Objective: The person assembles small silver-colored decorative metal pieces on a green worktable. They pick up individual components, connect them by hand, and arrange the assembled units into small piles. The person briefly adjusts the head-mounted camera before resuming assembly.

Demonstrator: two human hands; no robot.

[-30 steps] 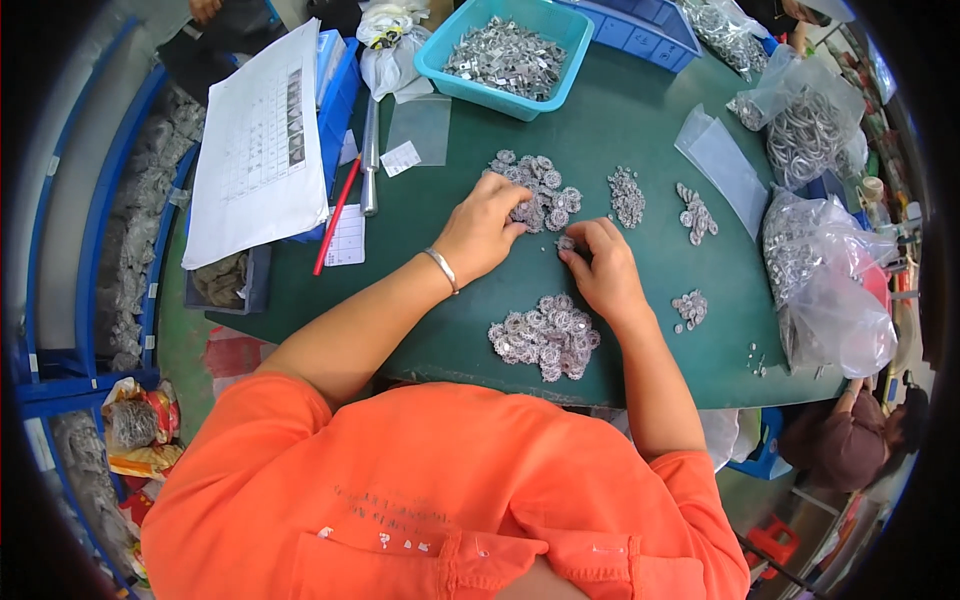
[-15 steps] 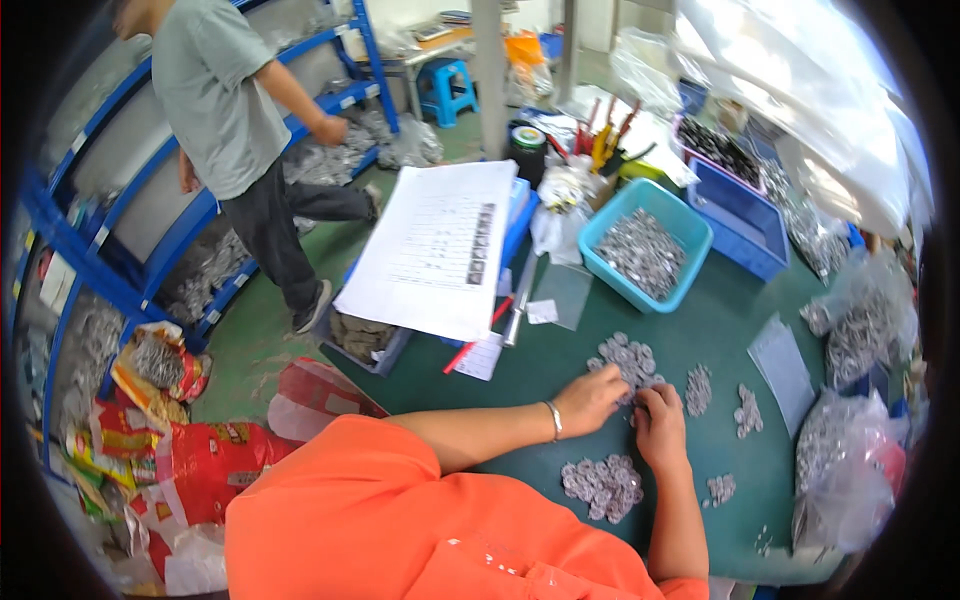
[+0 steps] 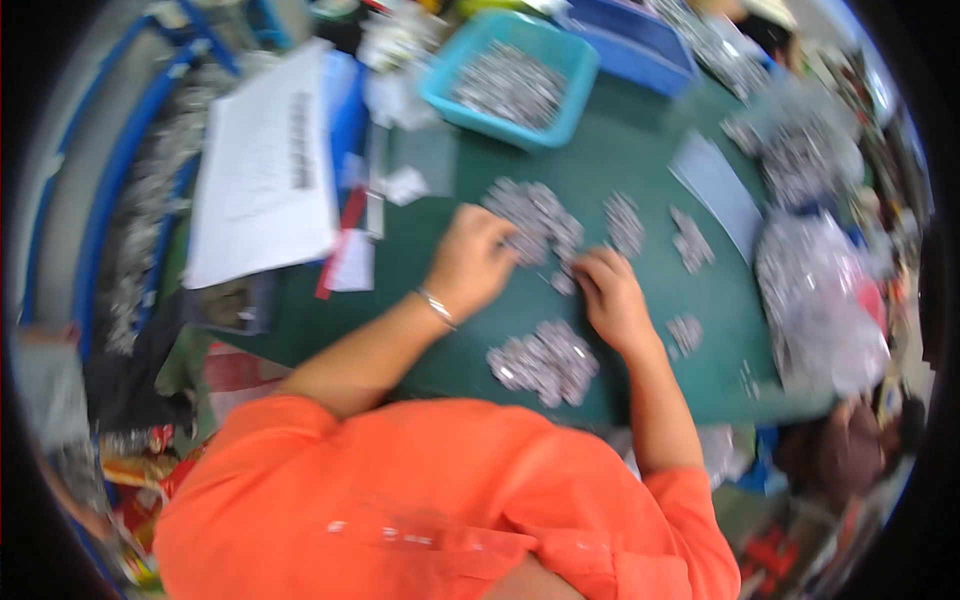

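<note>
On the green counter (image 3: 640, 150), left hand (image 3: 470, 262) and right hand (image 3: 610, 295) rest at a pile of small metal parts (image 3: 530, 215), seemingly sorting; finger state cannot be told through blur.

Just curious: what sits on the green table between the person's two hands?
In the head view, a few small silvery metal parts, the edge of a pile, lie between the left hand and right hand.

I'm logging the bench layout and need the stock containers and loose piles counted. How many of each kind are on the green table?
Loose piles of small silver parts on the mat: 6
Teal trays: 1
Blue bins: 1
Clear bags of parts: 2
Total: 10
</note>
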